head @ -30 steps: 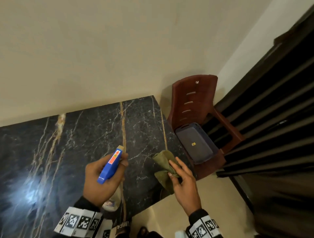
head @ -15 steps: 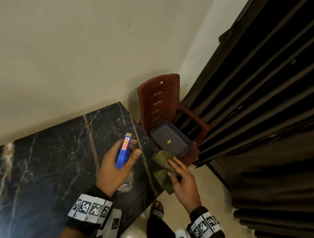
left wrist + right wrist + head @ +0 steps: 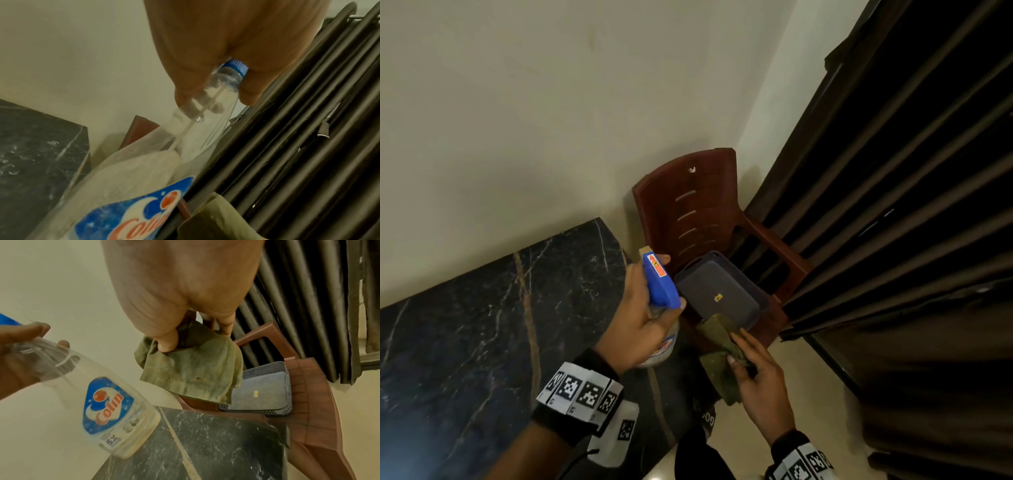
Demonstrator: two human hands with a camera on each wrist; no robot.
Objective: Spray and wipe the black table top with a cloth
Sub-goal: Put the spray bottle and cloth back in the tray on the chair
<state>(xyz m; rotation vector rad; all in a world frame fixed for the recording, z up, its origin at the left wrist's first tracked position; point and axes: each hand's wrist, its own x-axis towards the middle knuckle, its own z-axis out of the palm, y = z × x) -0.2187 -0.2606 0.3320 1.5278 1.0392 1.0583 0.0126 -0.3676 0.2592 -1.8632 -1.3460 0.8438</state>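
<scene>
My left hand (image 3: 643, 315) grips a clear spray bottle (image 3: 111, 404) with a blue trigger head (image 3: 659, 284) and a blue label. It hangs over the right end of the black marble table top (image 3: 482, 325), close to the chair. In the left wrist view my fingers (image 3: 205, 78) wrap the bottle's neck (image 3: 232, 73). My right hand (image 3: 760, 373) pinches an olive-green cloth (image 3: 719, 349) just off the table's right edge. The cloth (image 3: 193, 369) droops from thumb and fingers above the chair seat.
A brown plastic chair (image 3: 698, 212) stands against the wall right of the table, with a grey perforated tray (image 3: 719, 287) on its seat. Dark pleated curtains (image 3: 893, 205) fill the right side. Pale floor (image 3: 808, 394) lies below my right hand.
Both hands have travelled right, from over the table top to its right end by the chair. The view has swung right too. The bottle and cloth stay held.
</scene>
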